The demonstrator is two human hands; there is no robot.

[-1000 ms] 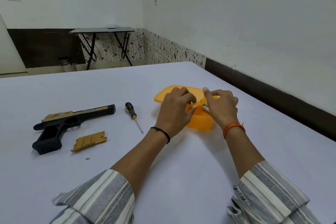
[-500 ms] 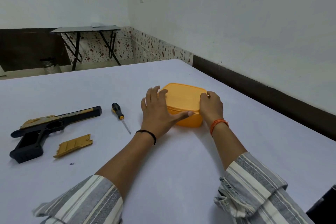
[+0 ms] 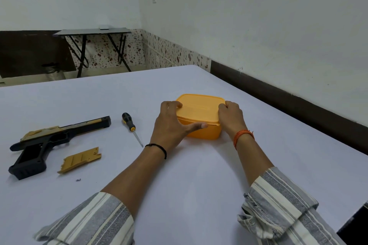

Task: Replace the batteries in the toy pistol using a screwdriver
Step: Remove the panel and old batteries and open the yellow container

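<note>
The black and gold toy pistol (image 3: 49,141) lies on its side at the left of the white table, its grip hollow and open. Its gold battery cover (image 3: 80,159) lies just in front of it, and a tiny screw (image 3: 78,180) sits nearer to me. A black and yellow screwdriver (image 3: 129,123) lies between the pistol and an orange lidded box (image 3: 199,109). My left hand (image 3: 171,125) grips the box's left side, fingers curled over the lid edge and thumb along the front. My right hand (image 3: 232,115) grips the right side. The box's contents are hidden.
The white table (image 3: 179,175) runs to a wall with a dark skirting band (image 3: 288,97) on the right. A small folding table (image 3: 93,32) stands far back on the floor beyond the table's far edge.
The orange lid, tilted open a second ago, now sits flat on the box. My left fingers have curled from flat on the lid to its left edge.
</note>
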